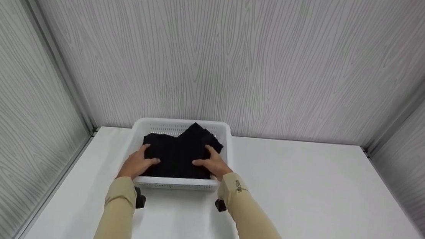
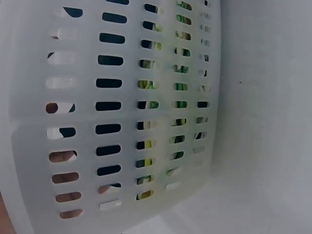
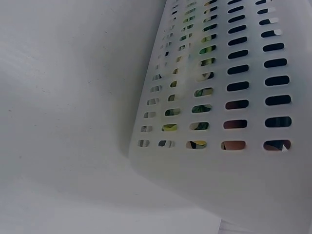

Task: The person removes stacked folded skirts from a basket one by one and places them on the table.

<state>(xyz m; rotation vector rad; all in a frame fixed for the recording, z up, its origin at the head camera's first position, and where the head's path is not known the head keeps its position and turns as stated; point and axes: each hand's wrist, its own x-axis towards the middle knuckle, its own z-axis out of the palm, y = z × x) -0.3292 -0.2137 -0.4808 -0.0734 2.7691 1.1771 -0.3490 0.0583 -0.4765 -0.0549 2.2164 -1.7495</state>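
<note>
inside the white slotted basket [image 1: 176,183], a black cloth [image 1: 178,153] is lying in a heap, one corner pointing toward the back rim [image 1: 181,122]. the left hand [image 1: 134,165] is gripping the cloth's left side, its thumb resting on top, and the right hand [image 1: 215,163] is gripping the right side likewise. through the slots, something green and yellow [image 2: 181,87] is showing lower than the black. the basket is standing on a white table [image 1: 306,189], near a grey wood-grain wall [image 1: 218,58].

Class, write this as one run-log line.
left hand: touches black cloth; right hand: touches same cloth; cloth: inside white perforated plastic basket; basket: on white table
</note>
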